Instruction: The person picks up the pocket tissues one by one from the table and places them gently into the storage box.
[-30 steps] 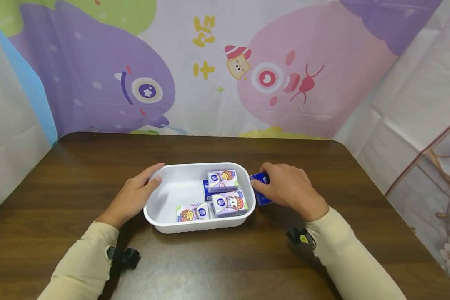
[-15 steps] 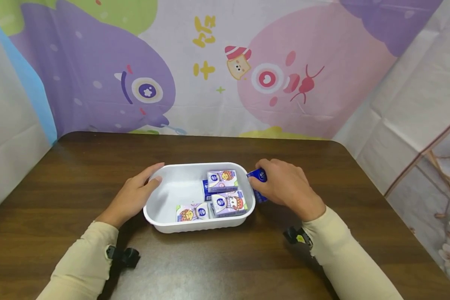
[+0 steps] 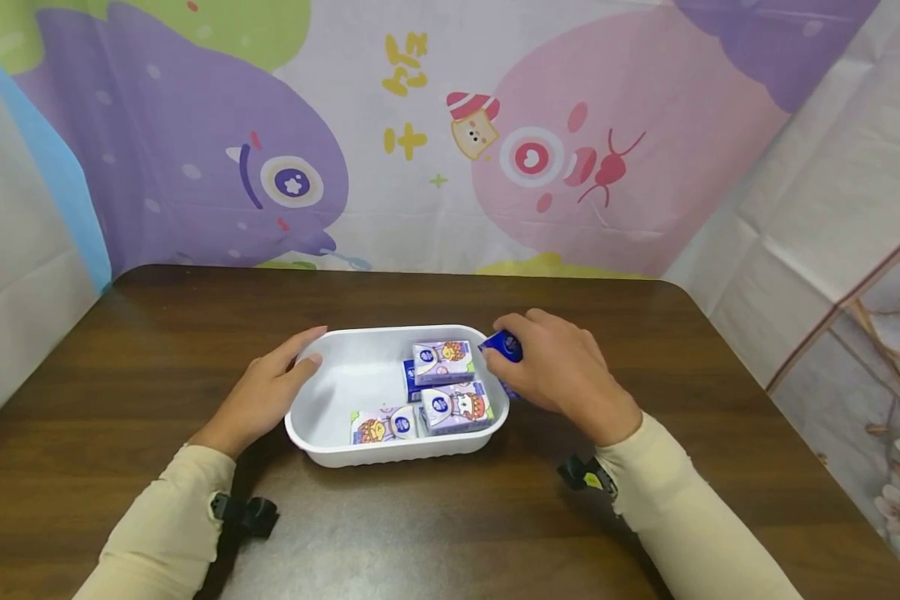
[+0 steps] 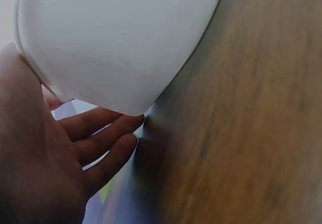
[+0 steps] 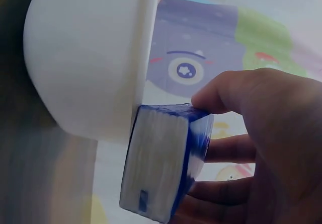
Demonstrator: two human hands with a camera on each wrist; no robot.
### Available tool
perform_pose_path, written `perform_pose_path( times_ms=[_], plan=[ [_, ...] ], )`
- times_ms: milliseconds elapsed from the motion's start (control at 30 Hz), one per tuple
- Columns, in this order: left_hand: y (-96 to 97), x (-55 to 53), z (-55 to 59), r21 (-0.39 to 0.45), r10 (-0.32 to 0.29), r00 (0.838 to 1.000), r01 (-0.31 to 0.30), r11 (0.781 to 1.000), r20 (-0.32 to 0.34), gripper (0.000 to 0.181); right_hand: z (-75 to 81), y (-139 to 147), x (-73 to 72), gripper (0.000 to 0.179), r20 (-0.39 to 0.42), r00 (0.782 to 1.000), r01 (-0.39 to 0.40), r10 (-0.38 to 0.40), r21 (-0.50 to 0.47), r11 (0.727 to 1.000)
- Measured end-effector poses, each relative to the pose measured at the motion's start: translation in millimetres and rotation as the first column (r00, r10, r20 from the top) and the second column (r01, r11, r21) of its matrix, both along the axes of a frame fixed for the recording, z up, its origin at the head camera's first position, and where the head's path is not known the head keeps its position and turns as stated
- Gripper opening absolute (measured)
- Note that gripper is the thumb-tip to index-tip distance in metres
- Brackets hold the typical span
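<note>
A white plastic tray point(image 3: 330, 455) stands on the table, several small tissue packs lying in its right half. My left hand point(image 3: 258, 396) holds the tray's left end, thumb over the rim and fingers outside, seen also beneath the wall in the left wrist view. Between thumb and fingers, my right hand point(image 3: 558, 367) grips a blue pack of tissues point(image 5: 156, 158) at the tray's right rim, its folded white side facing the right wrist camera. Among the packs inside are an upper purple-white pack point(image 3: 444, 361), a front one point(image 3: 457, 408) and a lower-left one point(image 3: 384, 426).
The dark wooden table point(image 3: 390, 533) extends around the tray. Behind it hangs a cartoon-printed cloth point(image 3: 390, 208), with pale cloth point(image 3: 817, 225) at the right side. A blue pack point(image 3: 411, 380) lies partly under the upper pack.
My right hand has moved left and slightly up, bringing the blue pack of tissues from beside the tray to its right rim. My left hand and the tray stay in place.
</note>
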State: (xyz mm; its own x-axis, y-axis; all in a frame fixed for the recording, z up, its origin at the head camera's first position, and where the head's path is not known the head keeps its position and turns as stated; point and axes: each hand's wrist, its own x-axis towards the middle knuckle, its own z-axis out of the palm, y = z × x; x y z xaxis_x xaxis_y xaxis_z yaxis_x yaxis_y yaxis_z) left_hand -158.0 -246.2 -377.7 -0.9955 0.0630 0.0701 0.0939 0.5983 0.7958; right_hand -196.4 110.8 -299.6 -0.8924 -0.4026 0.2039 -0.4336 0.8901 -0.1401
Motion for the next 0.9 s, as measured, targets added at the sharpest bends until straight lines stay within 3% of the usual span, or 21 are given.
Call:
perform_pose_path(
  times_ms=[467,900],
  plan=[
    [0.3,0.3,0.1,0.008,0.003,1.000,-0.003,1.000,-0.002,0.055,0.1,-17.7,5.7,0.049,-0.105,0.984,-0.149,0.144,-0.040,0.988],
    [0.2,-0.2,1.0,0.002,0.001,1.000,-0.001,1.000,-0.002,0.054,-0.8,-36.1,6.8,0.049,-0.114,0.976,-0.192,0.186,-0.043,0.980]
  ],
)
